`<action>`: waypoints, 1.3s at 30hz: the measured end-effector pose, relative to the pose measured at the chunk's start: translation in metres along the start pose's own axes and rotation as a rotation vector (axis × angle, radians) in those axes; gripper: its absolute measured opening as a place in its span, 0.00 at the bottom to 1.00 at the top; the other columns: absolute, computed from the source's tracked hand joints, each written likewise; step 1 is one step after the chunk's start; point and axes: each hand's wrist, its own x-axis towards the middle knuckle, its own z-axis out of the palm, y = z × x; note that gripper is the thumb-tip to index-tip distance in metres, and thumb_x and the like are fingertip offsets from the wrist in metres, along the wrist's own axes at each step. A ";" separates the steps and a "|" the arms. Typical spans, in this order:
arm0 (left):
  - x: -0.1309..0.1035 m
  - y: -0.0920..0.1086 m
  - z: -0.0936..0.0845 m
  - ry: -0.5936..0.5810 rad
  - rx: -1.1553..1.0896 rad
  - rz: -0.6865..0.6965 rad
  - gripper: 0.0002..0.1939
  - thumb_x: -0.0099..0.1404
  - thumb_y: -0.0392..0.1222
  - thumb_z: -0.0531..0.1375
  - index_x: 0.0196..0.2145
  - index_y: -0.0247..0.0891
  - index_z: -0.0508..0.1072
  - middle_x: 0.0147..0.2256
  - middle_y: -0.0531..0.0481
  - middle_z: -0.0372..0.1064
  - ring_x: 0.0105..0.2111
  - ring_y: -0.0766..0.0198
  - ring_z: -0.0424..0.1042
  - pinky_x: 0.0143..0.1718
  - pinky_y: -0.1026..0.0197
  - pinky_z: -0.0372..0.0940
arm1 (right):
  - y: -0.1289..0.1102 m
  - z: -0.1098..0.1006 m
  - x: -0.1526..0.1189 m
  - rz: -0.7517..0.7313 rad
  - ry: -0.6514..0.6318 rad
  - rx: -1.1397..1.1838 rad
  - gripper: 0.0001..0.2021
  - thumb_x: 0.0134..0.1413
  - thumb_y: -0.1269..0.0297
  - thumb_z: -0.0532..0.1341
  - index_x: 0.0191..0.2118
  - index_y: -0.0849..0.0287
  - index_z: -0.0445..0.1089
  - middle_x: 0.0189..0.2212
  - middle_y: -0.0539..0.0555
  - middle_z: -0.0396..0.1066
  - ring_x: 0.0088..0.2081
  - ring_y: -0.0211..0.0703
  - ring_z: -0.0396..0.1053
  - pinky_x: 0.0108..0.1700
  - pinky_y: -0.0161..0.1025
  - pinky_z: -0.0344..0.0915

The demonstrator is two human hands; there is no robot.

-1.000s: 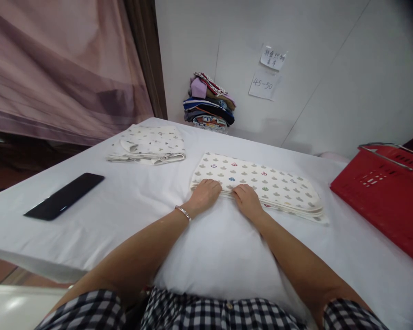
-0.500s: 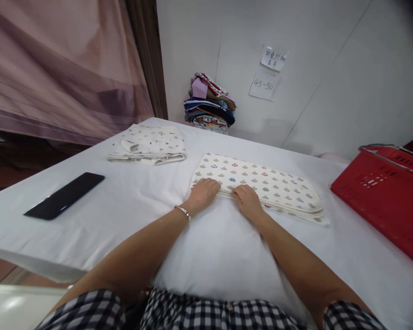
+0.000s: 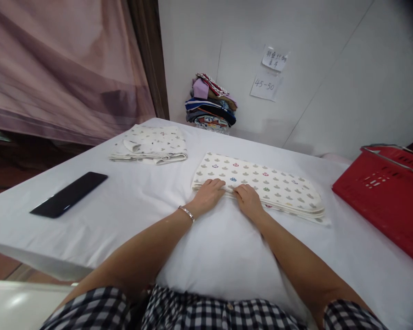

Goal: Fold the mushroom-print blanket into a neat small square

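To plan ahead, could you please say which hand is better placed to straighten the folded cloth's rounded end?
Right, I think: the right hand touches the folded cloth nearer that end, with the left hand farther away.

Two hands at center of frame: left hand (image 3: 208, 196), right hand (image 3: 249, 201). One bracelet (image 3: 186, 213), lower center. Two printed cloths: larger-motif cloth (image 3: 258, 179) right of center, smaller-motif cloth (image 3: 156, 140) upper left of center. One dark flat slab (image 3: 69, 194), left. One red basket (image 3: 385, 201), right edge. Two wall papers, upper right: upper paper (image 3: 274, 59), lower paper (image 3: 264, 87). One textile stack (image 3: 211, 106), top center; pieces too overlapped for exact count. One curtain (image 3: 65, 55), upper left.
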 end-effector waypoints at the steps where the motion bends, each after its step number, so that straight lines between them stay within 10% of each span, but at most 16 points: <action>1: 0.000 0.000 0.001 0.002 0.000 -0.002 0.11 0.67 0.33 0.49 0.37 0.38 0.71 0.43 0.48 0.68 0.44 0.61 0.64 0.44 0.58 0.58 | 0.000 0.000 0.000 -0.005 0.004 0.001 0.09 0.62 0.69 0.51 0.37 0.58 0.68 0.34 0.55 0.70 0.37 0.46 0.64 0.40 0.42 0.60; 39: 0.001 -0.010 -0.006 -0.005 0.074 -0.068 0.07 0.66 0.34 0.51 0.38 0.38 0.68 0.38 0.48 0.71 0.39 0.59 0.68 0.43 0.55 0.58 | -0.008 -0.004 0.005 0.024 -0.013 -0.073 0.10 0.63 0.65 0.52 0.34 0.59 0.68 0.32 0.55 0.69 0.35 0.46 0.62 0.39 0.41 0.58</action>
